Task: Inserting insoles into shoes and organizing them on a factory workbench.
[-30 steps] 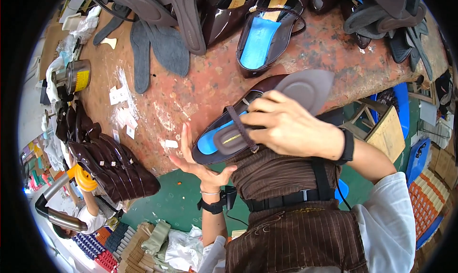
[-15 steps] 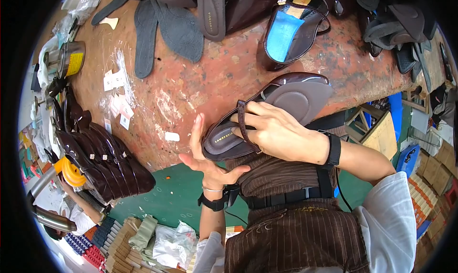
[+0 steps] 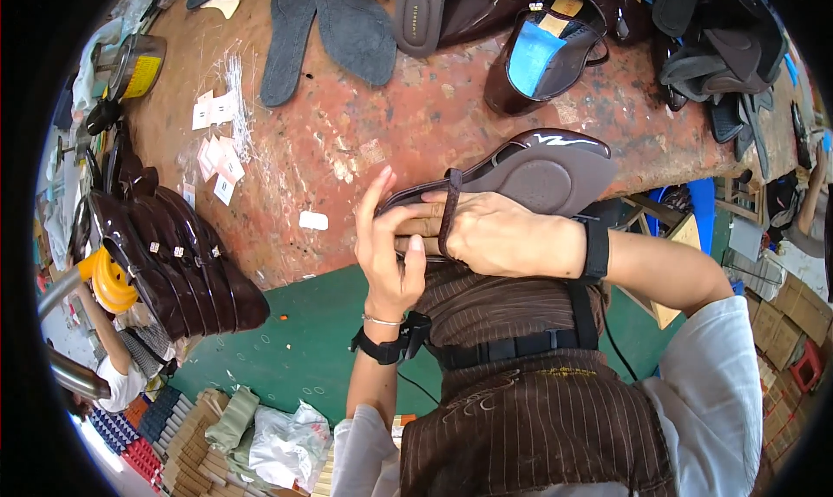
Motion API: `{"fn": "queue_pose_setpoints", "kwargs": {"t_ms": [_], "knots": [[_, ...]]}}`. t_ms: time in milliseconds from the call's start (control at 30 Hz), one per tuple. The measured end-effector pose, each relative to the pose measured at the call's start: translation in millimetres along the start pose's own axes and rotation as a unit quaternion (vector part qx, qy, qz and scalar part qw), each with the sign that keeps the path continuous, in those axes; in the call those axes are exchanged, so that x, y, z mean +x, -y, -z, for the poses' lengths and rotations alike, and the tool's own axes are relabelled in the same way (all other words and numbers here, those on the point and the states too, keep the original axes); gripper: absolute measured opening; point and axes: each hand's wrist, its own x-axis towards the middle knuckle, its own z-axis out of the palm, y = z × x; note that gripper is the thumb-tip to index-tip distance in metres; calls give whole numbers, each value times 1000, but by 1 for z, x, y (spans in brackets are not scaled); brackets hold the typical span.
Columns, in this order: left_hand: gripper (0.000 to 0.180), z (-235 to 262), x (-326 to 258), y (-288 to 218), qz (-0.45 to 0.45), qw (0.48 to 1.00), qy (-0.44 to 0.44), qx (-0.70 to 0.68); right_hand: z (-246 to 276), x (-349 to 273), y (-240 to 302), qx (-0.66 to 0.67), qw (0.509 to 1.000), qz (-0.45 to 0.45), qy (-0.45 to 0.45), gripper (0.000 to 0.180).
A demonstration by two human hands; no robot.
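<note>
A dark brown glossy shoe (image 3: 568, 139) lies tilted at the table's front edge, its heel end toward my left. A brown-grey padded insole (image 3: 540, 181) runs along it, and its wide front part sits over the shoe's toe end. My right hand (image 3: 499, 236) reaches through under the thin strap (image 3: 452, 210), its fingers pressed down on the insole toward the heel. Around the heel end cups my left hand (image 3: 389, 247), fingers along the far side and thumb on the near side. Both hands hide most of the heel.
Another shoe with a blue patch (image 3: 534, 59) stands farther back. Dark insoles (image 3: 356, 32) lie at the rear, with more insoles (image 3: 733, 59) piled back right. Several glossy shoes (image 3: 178, 263) stand in a row at left. Paper tags (image 3: 221, 163) and a white label (image 3: 313, 220) lie on the table (image 3: 338, 132).
My left hand has gone from spread fingers beside the heel to cupping it. My right fingers have slid farther toward the heel under the strap. The whole view has shifted slightly.
</note>
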Motion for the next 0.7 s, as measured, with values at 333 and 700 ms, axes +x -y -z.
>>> {"fn": "queue_pose_setpoints", "kwargs": {"t_ms": [333, 700], "knots": [[39, -11, -5, -36, 79, 993, -8, 92, 20, -58, 9, -81, 977, -152, -129, 39], [82, -56, 27, -106, 151, 950, 201, 186, 67, -89, -8, 122, 788, -395, -456, 63]]}}
